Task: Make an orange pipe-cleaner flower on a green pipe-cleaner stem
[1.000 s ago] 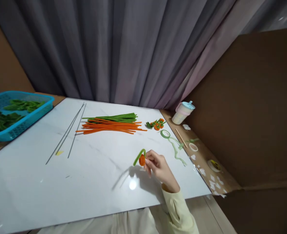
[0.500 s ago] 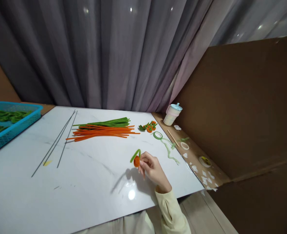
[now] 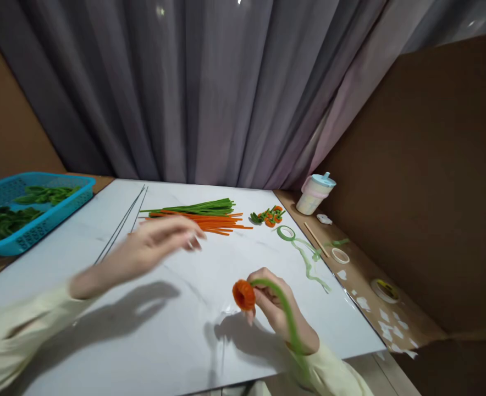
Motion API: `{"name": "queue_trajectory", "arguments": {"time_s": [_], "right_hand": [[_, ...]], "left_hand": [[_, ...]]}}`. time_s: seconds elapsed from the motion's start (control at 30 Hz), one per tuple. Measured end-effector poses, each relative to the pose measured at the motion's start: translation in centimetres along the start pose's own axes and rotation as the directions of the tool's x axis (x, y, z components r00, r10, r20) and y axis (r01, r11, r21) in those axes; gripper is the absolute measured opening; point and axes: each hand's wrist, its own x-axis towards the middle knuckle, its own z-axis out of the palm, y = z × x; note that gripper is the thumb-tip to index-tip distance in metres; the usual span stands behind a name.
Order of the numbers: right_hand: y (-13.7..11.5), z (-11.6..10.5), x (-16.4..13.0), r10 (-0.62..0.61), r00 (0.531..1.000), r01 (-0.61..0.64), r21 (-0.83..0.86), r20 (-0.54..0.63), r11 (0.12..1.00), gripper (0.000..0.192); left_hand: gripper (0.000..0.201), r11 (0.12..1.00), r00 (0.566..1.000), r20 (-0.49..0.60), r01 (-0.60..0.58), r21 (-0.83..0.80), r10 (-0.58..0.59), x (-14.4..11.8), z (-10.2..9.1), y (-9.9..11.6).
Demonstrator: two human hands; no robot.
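In my right hand (image 3: 284, 308) I pinch an orange pipe cleaner flower (image 3: 243, 295), a coiled ring with a dark hollow middle. Its fuzzy green stem (image 3: 286, 311) arches over the hand and hangs toward the sleeve, blurred at the low end. My left hand (image 3: 152, 247), smeared a little by motion, hovers over the white board with its fingers stretched out and nothing visible in them. Just beyond it lie orange pipe cleaners (image 3: 218, 222), partly covered by the hand, and green pipe cleaners (image 3: 210, 207).
Small orange-and-green flowers (image 3: 270, 219) lie near green tape (image 3: 286, 233) and a crumpled green strip (image 3: 308, 267). A blue basket (image 3: 53, 225) with green pieces and thin dark rods (image 3: 123, 223) are left. A cup (image 3: 315, 195), a stick (image 3: 316, 239) and tape rolls (image 3: 385, 290) stand right.
My left hand has come into view from the left. The flower has turned its hollow face toward me, and its green stem now stretches long over my right hand. The view has shifted left.
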Motion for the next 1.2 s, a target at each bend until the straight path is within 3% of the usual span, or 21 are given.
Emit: {"name": "queue_trajectory", "arguments": {"time_s": [0.1,0.17,0.3,0.43,0.73,0.83,0.93,1.03,1.13,1.2], "right_hand": [[-0.1,0.2,1.4,0.201,0.954,-0.271,0.354,0.22,0.895,0.022],[0.3,0.2,2.5,0.252,0.916,-0.374,0.437,0.313,0.818,0.029],[1.8,-0.1,4.6,0.268,0.877,-0.453,0.497,0.399,0.741,0.041],[3.6,-0.4,5.7,0.234,0.87,-0.452,0.513,0.434,0.73,0.035],[5.4,-0.5,5.2,0.278,0.864,-0.475,0.493,0.42,0.729,0.037],[5.1,-0.6,5.3,0.262,0.867,-0.449,0.438,0.424,0.779,0.037],[4.6,-0.7,5.4,0.258,0.863,-0.423,0.343,0.433,0.839,0.034],[4.1,-0.9,5.5,0.238,0.877,-0.359,0.239,0.418,0.902,0.034],[3.8,-1.1,5.3,0.216,0.883,-0.297,0.14,0.416,0.945,0.032],[3.6,-1.2,5.2,0.214,0.888,-0.283,0.117,0.407,0.952,0.03]], "left_hand": [[0.027,0.974,0.947,0.317,0.107,-0.199,-0.039,0.3,2.9,-1.6],[0.028,0.921,0.924,0.381,0.172,-0.351,-0.028,0.6,4.6,-2.2],[0.021,0.86,0.954,0.295,0.191,-0.474,-0.049,1.1,5.6,-2.3],[0.02,0.814,0.954,0.274,0.252,-0.523,-0.119,1.3,5.3,-2.2],[0.014,0.89,0.933,0.266,0.324,-0.321,-0.244,1.6,6.3,-3.7],[0.011,0.95,0.948,0.241,0.253,-0.183,-0.206,1.3,6.3,-4.0],[0.007,0.998,0.979,0.197,0.058,0.001,-0.057,0.9,6.3,-4.1],[0.01,0.989,0.974,0.212,-0.1,0.109,0.075,0.7,6.1,-4.2],[0.012,0.992,0.952,0.29,-0.117,0.046,0.099,1.1,5.8,-4.4],[0.01,0.997,0.94,0.336,-0.031,-0.076,0.055,1.6,5.5,-4.7]]}}
